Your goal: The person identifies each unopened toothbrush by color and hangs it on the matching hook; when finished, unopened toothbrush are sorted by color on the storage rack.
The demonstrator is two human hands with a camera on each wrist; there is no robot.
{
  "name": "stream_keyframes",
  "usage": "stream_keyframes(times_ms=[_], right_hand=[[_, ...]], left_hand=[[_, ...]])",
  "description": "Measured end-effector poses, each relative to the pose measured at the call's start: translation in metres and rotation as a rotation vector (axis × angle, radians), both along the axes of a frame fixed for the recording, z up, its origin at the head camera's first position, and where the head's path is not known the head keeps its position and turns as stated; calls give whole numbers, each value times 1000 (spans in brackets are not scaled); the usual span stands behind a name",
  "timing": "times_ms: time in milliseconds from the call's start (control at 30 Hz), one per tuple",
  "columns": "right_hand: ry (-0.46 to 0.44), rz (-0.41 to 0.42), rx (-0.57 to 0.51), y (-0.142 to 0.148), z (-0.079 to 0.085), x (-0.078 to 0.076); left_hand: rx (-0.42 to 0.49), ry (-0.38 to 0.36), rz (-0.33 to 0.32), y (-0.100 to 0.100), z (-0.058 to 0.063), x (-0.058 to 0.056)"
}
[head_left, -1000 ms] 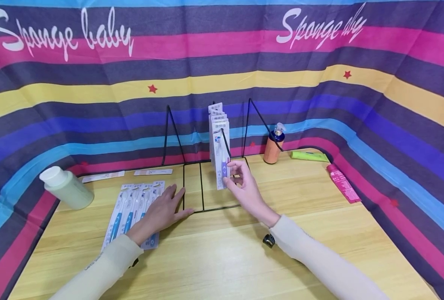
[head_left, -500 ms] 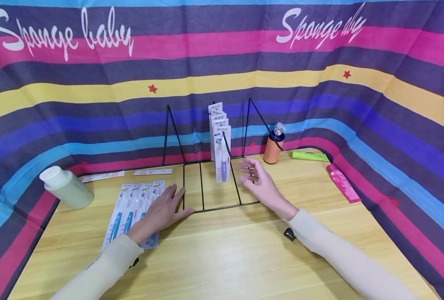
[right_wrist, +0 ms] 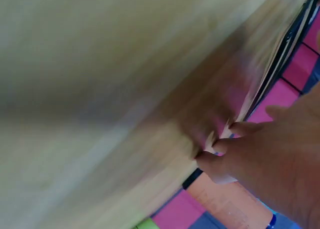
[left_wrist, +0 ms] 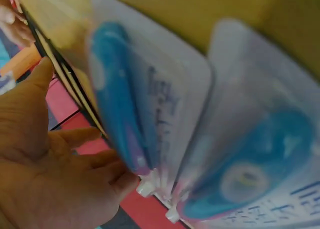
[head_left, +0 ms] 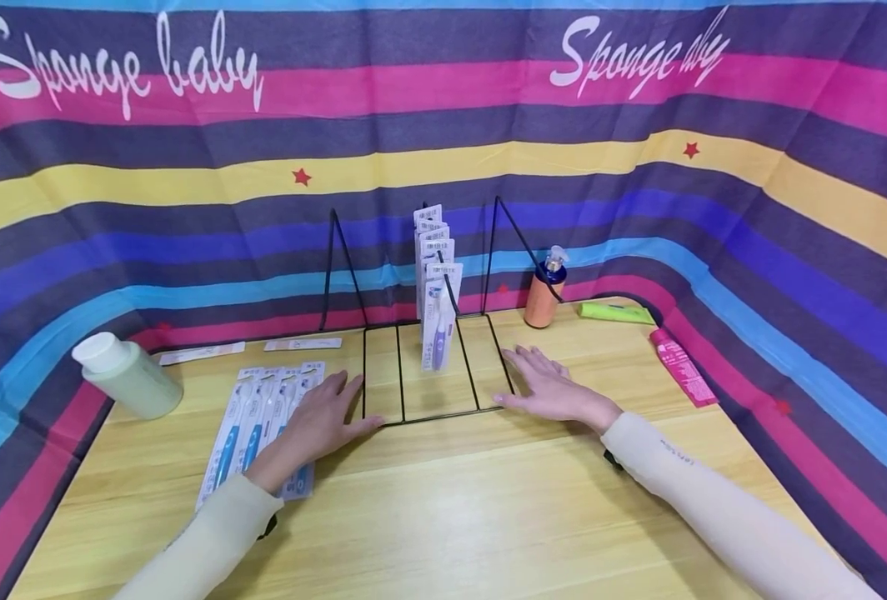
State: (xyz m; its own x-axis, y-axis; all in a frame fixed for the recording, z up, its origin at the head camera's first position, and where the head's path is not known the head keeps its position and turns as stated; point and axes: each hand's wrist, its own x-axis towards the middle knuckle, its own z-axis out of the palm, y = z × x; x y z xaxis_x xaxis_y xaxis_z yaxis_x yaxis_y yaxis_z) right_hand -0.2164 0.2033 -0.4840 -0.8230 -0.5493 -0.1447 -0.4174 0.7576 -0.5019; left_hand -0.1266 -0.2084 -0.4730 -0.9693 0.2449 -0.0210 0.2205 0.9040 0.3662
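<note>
Several packaged toothbrushes with purple handles [head_left: 440, 325] hang one behind another on the central hook of a black wire rack [head_left: 443, 415]. My left hand [head_left: 322, 421], fingers spread, lies at the rack's left base wire. Its wrist and palm overlap a row of packaged blue toothbrushes [head_left: 228, 446] on the table, seen close up as a blue toothbrush pack [left_wrist: 112, 74] in the left wrist view. On the other side, my right hand [head_left: 556, 390] has its thumb and fingertips at the rack's right base wire and holds nothing. Right fingers [right_wrist: 212, 164] reach low over the wood.
At the left lies a pale green bottle [head_left: 132, 375] with a white cap. Two thin white packs [head_left: 303, 343] lie at the back. An orange pump bottle [head_left: 541, 300], a green tube [head_left: 614, 313] and a pink tube [head_left: 682, 367] are on the right. Striped cloth [head_left: 443, 87] walls the table.
My right hand has let go of the front purple toothbrush pack and moved right and down to the rack's base. The pack now hangs at the hook's front end. My left hand stays put.
</note>
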Motion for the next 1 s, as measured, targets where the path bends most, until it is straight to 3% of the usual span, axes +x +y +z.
stream_keyframes(times_ms=[267, 400, 533, 667, 800, 1000], right_hand=[[39, 26, 92, 1, 2, -2], [28, 27, 103, 0, 4, -4], [22, 21, 109, -1, 5, -4], [14, 18, 119, -2, 5, -4], [7, 20, 120, -2, 7, -3], [-11, 27, 121, -1, 7, -5]], left_hand=[[109, 83, 93, -12, 13, 20], [218, 113, 135, -33, 23, 35], [264, 115, 226, -60, 30, 47], [253, 63, 336, -88, 30, 56], [271, -43, 411, -113, 23, 62], [226, -107, 463, -141, 11, 67]])
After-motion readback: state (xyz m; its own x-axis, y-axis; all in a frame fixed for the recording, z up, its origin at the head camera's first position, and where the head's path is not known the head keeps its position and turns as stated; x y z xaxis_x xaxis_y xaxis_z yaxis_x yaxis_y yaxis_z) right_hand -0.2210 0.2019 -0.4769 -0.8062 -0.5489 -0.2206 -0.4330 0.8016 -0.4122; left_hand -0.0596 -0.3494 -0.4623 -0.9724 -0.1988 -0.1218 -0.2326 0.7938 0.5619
